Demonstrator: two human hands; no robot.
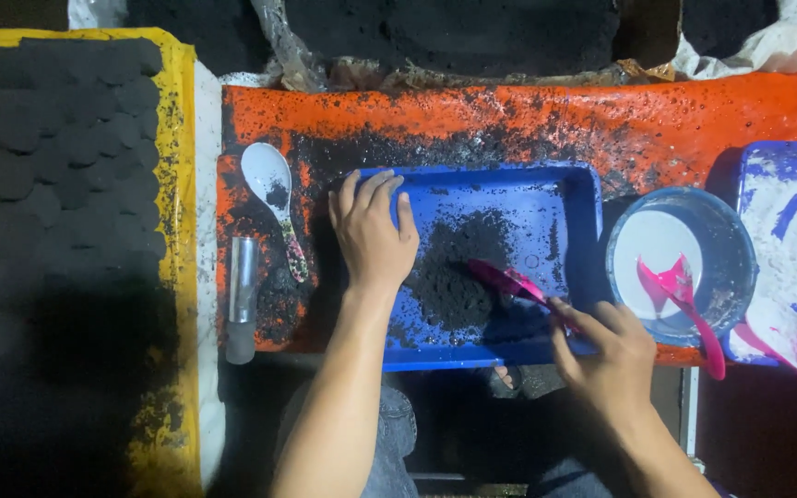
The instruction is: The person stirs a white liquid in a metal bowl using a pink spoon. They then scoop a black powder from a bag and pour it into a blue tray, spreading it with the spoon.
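Head view looks down on an orange tabletop [528,115] dusted with black powder. A blue tray [565,198] sits in the middle of it, up against the near edge. A heap of black powder [458,272] lies in the tray.

That powder looks loose, crumbly and light, so it would spill or puff away easily. A spoon is likely the best way to move it. The pink spoon [500,277] looks like thin, stiff plastic, best held by its handle end.

The right hand [606,355] is closed around that handle, and the spoon's bowl pokes into the heap. The left hand [371,235] lies open and flat, fingers spread over the tray's left rim, pressing on it.

A white spoon [269,184] and a small metal tube [242,295] lie near the tabletop's left edge. A round bowl [726,249] with another pink scoop [684,295] stands toward the right edge.
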